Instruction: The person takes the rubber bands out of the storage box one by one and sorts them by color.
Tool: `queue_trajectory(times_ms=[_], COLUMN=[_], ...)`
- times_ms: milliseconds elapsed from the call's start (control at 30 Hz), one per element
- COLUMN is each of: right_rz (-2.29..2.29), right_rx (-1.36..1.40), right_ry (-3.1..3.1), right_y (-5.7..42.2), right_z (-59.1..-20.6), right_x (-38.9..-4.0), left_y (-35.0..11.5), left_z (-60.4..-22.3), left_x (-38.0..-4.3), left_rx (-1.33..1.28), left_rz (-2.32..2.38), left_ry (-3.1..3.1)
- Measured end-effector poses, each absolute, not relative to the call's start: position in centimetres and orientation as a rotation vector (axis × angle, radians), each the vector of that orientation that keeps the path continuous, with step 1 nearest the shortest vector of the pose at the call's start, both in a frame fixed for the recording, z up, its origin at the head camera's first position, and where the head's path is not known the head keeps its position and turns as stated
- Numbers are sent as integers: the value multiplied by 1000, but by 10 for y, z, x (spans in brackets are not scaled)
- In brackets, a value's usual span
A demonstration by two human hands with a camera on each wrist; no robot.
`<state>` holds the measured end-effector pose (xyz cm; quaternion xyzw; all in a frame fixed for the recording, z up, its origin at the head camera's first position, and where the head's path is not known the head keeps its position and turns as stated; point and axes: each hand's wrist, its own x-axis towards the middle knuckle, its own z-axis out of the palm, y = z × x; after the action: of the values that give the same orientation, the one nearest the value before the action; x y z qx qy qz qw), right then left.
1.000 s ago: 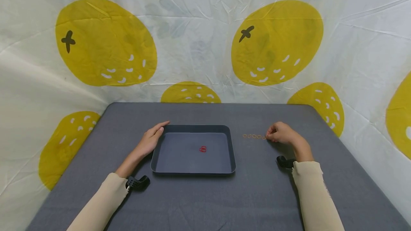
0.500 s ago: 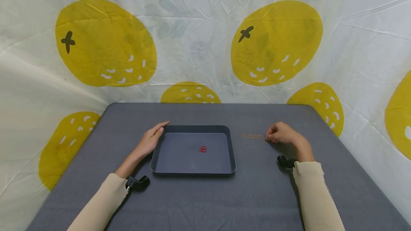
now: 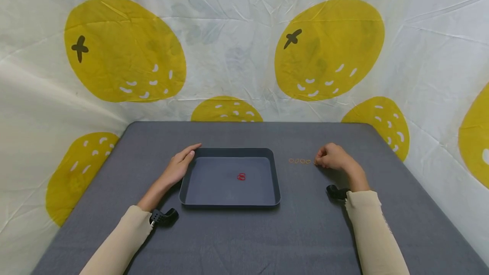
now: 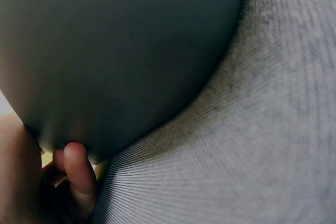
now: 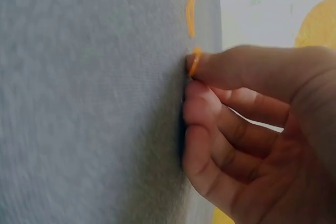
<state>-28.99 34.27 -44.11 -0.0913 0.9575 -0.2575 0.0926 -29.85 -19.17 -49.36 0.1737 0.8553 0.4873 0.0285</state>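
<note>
A dark grey baking tray [image 3: 229,202] lies on the table, its left wall held by my left hand [image 3: 178,166]; the thumb is over the rim. In the left wrist view, fingers [image 4: 77,166] press against the outside of the tray wall [image 4: 131,61]. Two or so red rubber bands [image 3: 241,177] lie inside the tray. To the tray's right, several orange rubber bands [image 3: 302,161] form a row. At the row's right end my right hand [image 3: 333,156] pinches one orange rubber band [image 5: 195,62] at the thumb tip, close to the cloth. The index fingertip is partly hidden.
A grey cloth [image 3: 244,241] covers the table. Behind it hangs a pale curtain [image 3: 233,54] printed with large yellow fruit. Black wrist cameras [image 3: 164,217] sit under both wrists, near the tabletop.
The rightmost orange band tilted away from the row at my right fingertips and now shows slightly higher there. My right hand shifted slightly left. My left hand and the tray stayed still.
</note>
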Motion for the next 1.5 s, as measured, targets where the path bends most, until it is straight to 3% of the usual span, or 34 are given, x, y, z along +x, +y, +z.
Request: queue_trajectory(times_ms=[1500], right_rz=[-865], right_rx=[-239], right_ry=[2837], right_y=[338], right_z=[-429], right_x=[-287], left_y=[-191], left_z=[-492], left_x=[-299], left_rx=[501], left_rz=[1455], left_ry=[2694])
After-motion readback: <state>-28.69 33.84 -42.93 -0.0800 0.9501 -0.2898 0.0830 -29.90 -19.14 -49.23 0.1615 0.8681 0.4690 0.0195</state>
